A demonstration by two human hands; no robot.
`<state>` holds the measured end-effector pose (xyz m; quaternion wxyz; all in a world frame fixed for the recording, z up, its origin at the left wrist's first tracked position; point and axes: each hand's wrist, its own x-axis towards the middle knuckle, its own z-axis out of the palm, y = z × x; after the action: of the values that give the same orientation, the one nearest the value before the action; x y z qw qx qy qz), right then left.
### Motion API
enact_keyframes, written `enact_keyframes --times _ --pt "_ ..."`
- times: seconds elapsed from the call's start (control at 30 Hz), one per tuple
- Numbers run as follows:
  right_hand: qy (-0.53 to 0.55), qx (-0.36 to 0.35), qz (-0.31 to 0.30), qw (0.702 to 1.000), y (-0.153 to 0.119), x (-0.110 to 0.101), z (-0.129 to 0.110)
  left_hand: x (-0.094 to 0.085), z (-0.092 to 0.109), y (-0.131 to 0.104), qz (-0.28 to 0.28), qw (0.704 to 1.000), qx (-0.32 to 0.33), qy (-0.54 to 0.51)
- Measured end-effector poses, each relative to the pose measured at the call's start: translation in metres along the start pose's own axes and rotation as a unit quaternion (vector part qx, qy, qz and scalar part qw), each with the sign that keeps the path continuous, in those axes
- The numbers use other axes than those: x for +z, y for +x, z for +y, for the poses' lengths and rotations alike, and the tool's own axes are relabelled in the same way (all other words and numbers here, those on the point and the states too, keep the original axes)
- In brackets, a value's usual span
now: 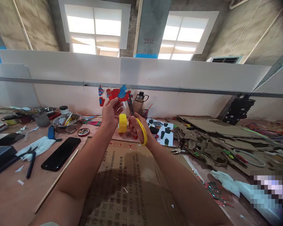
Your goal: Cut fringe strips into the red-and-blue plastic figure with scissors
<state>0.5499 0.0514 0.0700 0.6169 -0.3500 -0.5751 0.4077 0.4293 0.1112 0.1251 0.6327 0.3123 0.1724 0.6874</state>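
My left hand (112,113) pinches a red and blue cut-out piece (118,94), held up in front of the pale wall. In my right hand (138,127) is a pair of scissors (131,106) with dark blades pointing up, close to the right side of the piece. A yellow band (143,133) circles the right wrist area. Behind and between the hands a yellow tape roll (122,123) stands on the table. Under my forearms lies a printed cardboard sheet (122,188) with small scraps on it.
At the left are a black phone (60,153), a wooden stick (56,181), pliers (31,163) and jars. A bottle (139,102) stands behind the hands. Brown cords (200,144), cardboard pieces and a patterned sheet (166,133) lie at the right.
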Motion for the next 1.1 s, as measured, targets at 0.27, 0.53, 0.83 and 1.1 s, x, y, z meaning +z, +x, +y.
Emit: enact_keyframes --times 0.27,0.53,0.83,1.1 --pt "0.029 -0.019 0.029 0.999 0.004 -0.005 -0.002 -0.002 -0.001 -0.002 -0.040 0.995 -0.047 0.080" --pt "0.048 -0.049 0.068 0.995 0.006 -0.009 0.004 0.002 -0.003 -0.004 -0.089 0.987 -0.106 0.083" --pt "0.040 -0.070 0.095 0.992 0.008 -0.012 0.005 0.001 -0.006 -0.006 -0.141 0.974 -0.124 0.125" --pt "0.030 -0.078 0.117 0.990 0.008 -0.011 0.005 0.004 -0.006 -0.011 -0.156 0.964 -0.118 0.179"
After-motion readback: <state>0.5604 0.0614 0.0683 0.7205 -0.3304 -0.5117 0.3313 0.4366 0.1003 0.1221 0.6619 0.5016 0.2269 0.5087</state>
